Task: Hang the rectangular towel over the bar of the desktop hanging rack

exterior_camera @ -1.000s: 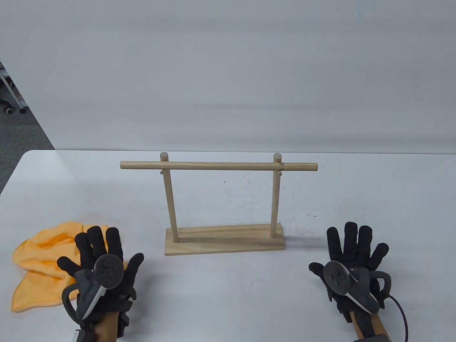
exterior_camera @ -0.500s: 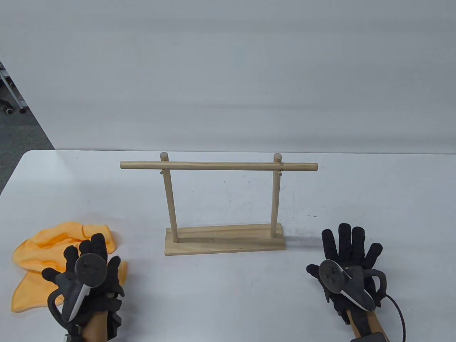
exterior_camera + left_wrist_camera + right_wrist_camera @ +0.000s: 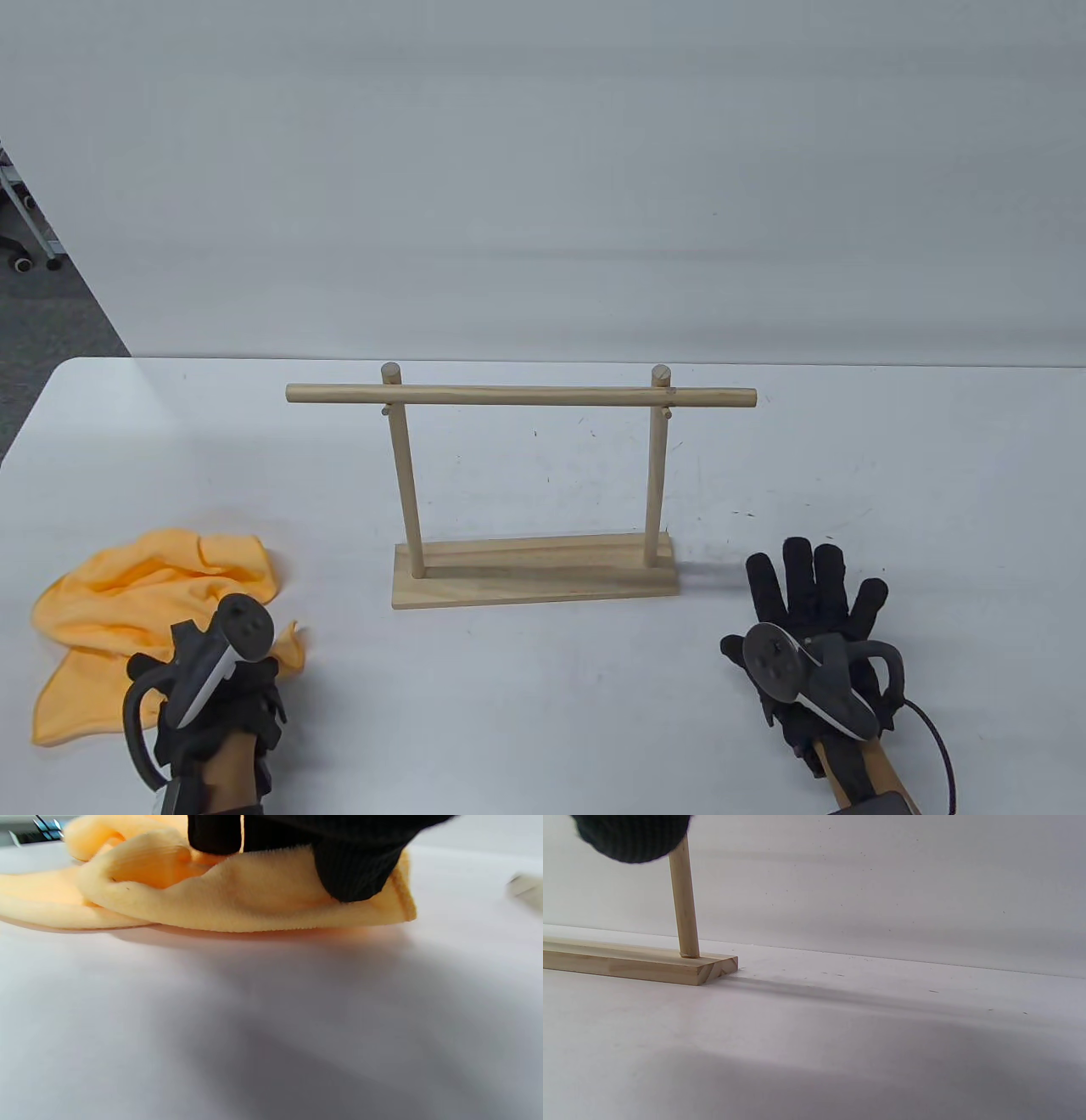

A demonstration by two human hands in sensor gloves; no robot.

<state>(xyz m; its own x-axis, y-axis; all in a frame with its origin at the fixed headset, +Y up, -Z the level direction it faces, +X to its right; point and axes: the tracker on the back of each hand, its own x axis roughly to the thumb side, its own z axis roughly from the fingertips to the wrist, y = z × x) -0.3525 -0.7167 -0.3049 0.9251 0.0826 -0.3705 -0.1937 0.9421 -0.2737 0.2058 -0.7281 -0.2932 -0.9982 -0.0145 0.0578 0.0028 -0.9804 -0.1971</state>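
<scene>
An orange towel point(image 3: 127, 594) lies crumpled on the white table point(image 3: 543, 696) at the near left. My left hand point(image 3: 216, 679) is on its right edge with the fingers curled down. In the left wrist view the fingers point(image 3: 352, 874) pinch a fold of the towel point(image 3: 237, 899), which still rests on the table. The wooden rack stands in the middle, with a bare horizontal bar point(image 3: 521, 396) and a flat base point(image 3: 534, 577). My right hand point(image 3: 806, 611) lies flat with fingers spread, empty, right of the base. The right wrist view shows the base end point(image 3: 636, 963) and one post point(image 3: 685, 908).
The table's left edge point(image 3: 25, 424) drops to a grey floor with chair wheels point(image 3: 21, 255). A plain white wall rises behind the table. A cable point(image 3: 942, 747) trails from my right wrist.
My left hand has drawn back toward the near edge and curled its spread fingers onto the towel's right edge. My right hand has slid slightly left, still flat.
</scene>
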